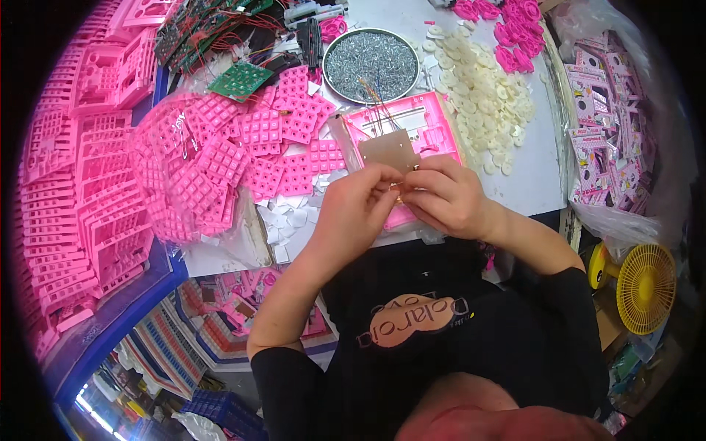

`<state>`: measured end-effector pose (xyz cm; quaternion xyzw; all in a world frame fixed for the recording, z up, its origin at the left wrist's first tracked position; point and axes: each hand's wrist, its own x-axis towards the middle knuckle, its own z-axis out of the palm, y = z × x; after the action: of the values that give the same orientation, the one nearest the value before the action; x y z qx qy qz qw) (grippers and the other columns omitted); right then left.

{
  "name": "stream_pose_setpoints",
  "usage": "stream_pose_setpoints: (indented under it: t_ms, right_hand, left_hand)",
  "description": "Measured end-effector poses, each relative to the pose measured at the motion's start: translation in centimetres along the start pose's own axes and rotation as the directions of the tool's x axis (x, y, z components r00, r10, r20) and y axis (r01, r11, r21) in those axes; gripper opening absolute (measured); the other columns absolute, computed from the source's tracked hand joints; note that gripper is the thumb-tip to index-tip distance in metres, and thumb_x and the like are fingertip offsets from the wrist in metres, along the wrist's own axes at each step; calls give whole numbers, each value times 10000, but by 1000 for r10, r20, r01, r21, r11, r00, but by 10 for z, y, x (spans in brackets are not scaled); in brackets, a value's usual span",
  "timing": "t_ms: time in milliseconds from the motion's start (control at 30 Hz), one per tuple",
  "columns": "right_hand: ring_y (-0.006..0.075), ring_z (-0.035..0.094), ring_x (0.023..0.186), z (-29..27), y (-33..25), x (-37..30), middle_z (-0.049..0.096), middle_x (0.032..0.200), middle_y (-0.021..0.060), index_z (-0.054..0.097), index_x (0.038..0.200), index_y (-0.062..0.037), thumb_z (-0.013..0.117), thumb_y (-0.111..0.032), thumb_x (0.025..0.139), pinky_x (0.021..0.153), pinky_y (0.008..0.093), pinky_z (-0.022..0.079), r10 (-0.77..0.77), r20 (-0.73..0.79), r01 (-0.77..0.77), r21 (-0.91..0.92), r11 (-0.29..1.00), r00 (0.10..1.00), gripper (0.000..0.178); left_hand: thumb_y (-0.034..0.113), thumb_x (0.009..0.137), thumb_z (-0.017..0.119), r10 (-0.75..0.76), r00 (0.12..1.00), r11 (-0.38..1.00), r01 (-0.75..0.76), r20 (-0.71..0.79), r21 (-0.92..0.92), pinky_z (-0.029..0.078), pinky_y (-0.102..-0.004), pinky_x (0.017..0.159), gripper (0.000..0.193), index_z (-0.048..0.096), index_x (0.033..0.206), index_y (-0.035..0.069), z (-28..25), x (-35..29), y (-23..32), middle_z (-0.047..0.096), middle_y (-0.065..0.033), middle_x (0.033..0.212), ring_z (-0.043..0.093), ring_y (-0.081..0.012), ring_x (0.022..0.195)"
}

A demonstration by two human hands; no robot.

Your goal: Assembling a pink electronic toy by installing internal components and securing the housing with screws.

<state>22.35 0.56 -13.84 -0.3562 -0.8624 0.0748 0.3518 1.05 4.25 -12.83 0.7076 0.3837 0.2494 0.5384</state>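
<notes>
Left hand [358,213] and right hand [450,202] meet at the near edge of the brown board [388,149]. Fingertips of both are bunched close, pinching a small coppery piece [398,192]; too small to tell what it is. Board sits tilted over the open pink case [444,126], partly inside its outline; can't tell whether it touches the case floor.

Risks, my read:
- Coppery piece is tiny and mostly covered by fingers. A slip likely drops it into the case, where it'd be hard to spot.
- Thin wires [378,110] run up from the board toward the screw dish [326,73]. If the board gets turned, they could snag the rim, strain a joint or drag screws [371,62] out.
- White discs [482,95] lie loose just right of the case, paper bits [296,217] left. A forearm sweep could push strays in.
- Board looks poorly supported; uneven finger pressure could tip it.
</notes>
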Motion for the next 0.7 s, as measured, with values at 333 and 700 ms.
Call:
stream_pose_setpoints:
  t_ms: [333, 700]
  right_hand:
    - [278, 582, 1002, 7, -3, -4, 633, 1055, 73, 699, 877, -10, 684, -120, 713, 783, 372, 502, -36, 102, 43, -60, 997, 994, 198]
    - [268, 565, 970, -13, -23, 0, 618, 1025, 35, 743, 1003, -104, 738, -126, 707, 790, 397, 473, 191, 348, -141, -162, 977, 918, 296]
  left_hand:
    - [-3, 810, 719, 351, 934, 855, -291, -66, 430, 510, -406, 684, 245, 600, 1018, 44, 15, -12, -18, 631, -130, 871, 636, -332, 793]
    - [7, 780, 762, 111, 655, 994, -89, -747, 69, 475, -313, 739, 373, 577, 1104, 5, -21, 5, -15, 595, -117, 996, 603, -221, 893]
